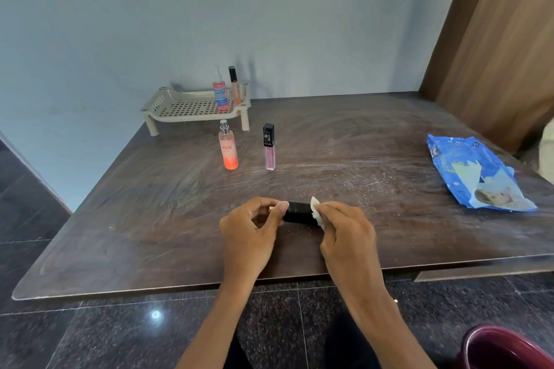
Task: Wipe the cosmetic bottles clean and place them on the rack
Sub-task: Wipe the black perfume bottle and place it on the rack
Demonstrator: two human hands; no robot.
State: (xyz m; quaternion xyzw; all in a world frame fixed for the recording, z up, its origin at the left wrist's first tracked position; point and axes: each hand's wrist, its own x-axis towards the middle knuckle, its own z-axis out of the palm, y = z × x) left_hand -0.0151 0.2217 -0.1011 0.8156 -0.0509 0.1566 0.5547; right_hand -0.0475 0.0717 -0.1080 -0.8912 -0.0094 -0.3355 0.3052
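Dark table [359, 135], dusty white streaks; pale blue wall [269, 9] behind, speckled dark floor [150, 332] below. Left hand [248, 228] grip clamped on black tube [298, 211] over table front; right hand [344, 234] grip pinches white wipe [316, 210] against it

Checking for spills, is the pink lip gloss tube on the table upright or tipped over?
Upright. The lip gloss tube stands on its base on the table, black cap on top.

A black tube [298, 212] is held level, a white wipe [316, 213] on its right end. A peach spray [229, 149] and pink gloss [269, 150] stand before the beige rack [183, 106], which holds a red spray [220, 93] and slim tube [234, 84].
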